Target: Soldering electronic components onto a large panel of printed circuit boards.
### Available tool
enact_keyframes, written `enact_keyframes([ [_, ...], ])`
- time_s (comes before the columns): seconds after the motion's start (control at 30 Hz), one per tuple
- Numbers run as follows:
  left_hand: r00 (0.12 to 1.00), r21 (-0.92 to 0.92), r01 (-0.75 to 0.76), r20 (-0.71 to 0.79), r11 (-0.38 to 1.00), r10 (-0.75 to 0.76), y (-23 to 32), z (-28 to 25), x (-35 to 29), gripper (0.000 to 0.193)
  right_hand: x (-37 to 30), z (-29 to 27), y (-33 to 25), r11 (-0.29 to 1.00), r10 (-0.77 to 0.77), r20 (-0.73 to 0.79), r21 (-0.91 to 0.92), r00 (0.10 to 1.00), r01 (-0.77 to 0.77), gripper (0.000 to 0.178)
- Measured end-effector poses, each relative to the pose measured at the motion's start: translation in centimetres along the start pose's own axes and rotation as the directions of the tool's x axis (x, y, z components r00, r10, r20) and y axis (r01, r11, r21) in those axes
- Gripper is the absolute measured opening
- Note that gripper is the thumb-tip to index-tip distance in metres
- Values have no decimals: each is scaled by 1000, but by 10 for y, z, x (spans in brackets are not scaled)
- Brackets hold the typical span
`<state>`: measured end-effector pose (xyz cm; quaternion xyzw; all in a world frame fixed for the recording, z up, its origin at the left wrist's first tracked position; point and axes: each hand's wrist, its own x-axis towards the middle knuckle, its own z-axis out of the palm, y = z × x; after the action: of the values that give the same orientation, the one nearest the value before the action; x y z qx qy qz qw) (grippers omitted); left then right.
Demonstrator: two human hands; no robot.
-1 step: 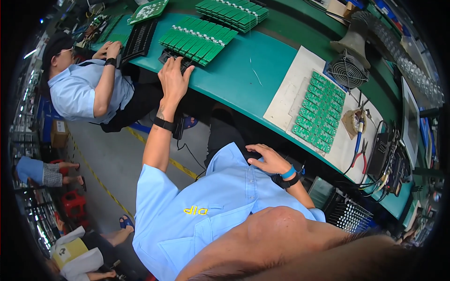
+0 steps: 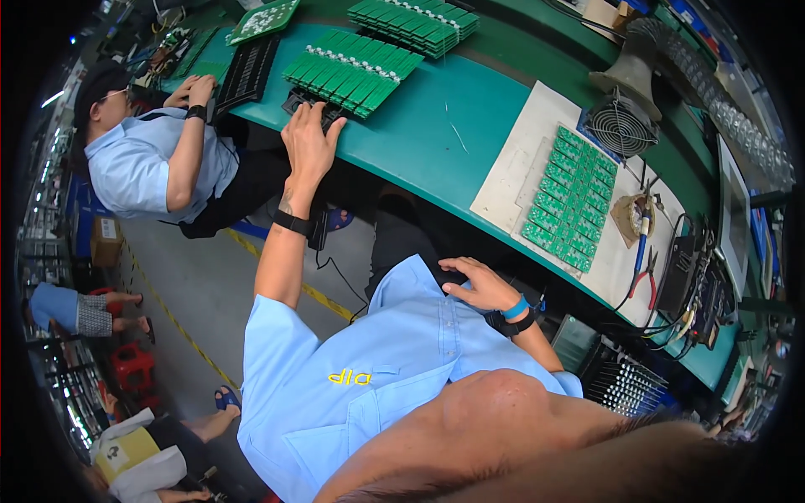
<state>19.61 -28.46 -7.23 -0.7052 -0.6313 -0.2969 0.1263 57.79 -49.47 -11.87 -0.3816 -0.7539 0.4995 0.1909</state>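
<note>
Closest in, the lt-blue shirt [image 2: 302, 369] is filling the lower view, and the R hand [image 2: 480, 285] is hanging just by its front, fingers loosely extended, thumb standing apart, blue & blk bands circling the wrist. Farther out, the L hand [image 2: 310, 142], blk band on wrist, is reaching to the near edge of the green table [image 2: 444, 109], fingers draping over a blk holder [image 2: 294, 101]; can't tell if it's gripping or just resting. Right above that holder, a stack of green boards [image 2: 352, 71] is sitting w/ a row of white parts running across it. Over on the rt, a green board panel [image 2: 570, 197] is lying on a white sheet [image 2: 516, 159], red-handled pliers [image 2: 644, 281] resting nearby, a round-grille fan [image 2: 620, 126] standing just beyond. Further back, a 2nd board stack [image 2: 415, 23] is sitting behind the 1st, and on the lt a co-worker [image 2: 151, 159] in lt blue is sitting at the same table, both hands at its edge.
</note>
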Motion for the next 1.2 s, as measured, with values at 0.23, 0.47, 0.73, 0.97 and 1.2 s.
enact_keyframes([
  [0.23,1000,-17,-10,30,1000,11,8,-7,5,54,1,0,4,1000,11,36,-9,999,-10,53],
  [0.47,996,-45,-37,78,998,40,16,-12,18,54,0,5,12,1000,18,13,5,1000,-18,53],
  [0.73,988,-130,-95,112,987,110,4,1,43,53,-3,3,11,999,41,8,6,999,-41,52],
  [0.97,964,-227,-153,182,962,196,-5,22,75,56,-5,0,10,998,65,7,4,998,-65,52],
  [1.2,936,-322,-119,279,939,214,2,41,114,56,-12,-1,17,997,78,-29,5,997,-78,54],
])
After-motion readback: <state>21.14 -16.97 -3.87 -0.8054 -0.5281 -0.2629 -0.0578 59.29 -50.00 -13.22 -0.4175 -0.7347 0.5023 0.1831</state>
